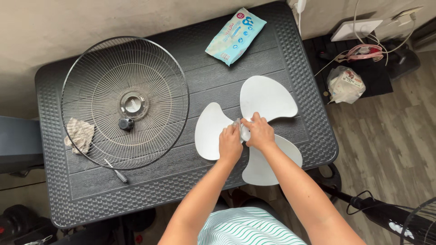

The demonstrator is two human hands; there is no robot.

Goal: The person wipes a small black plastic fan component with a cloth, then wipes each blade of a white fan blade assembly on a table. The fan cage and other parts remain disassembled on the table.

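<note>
A white three-bladed fan propeller (265, 97) lies on a dark plastic table (290, 50). My left hand (230, 144) and my right hand (260, 132) meet over its hub, fingers closed on the hub and on a small pale wipe or cloth (240, 126) pinched between them. One blade points away from me, one to the left, one toward the table's near edge. The hub itself is mostly hidden by my fingers.
A round wire fan grille (125, 102) lies at the left with a small dark knob (126, 123) on it. A crumpled rag (80, 134) and a screwdriver (117, 173) lie by it. A wet-wipe packet (235, 35) sits at the far edge. A fan stand (390, 217) is lower right.
</note>
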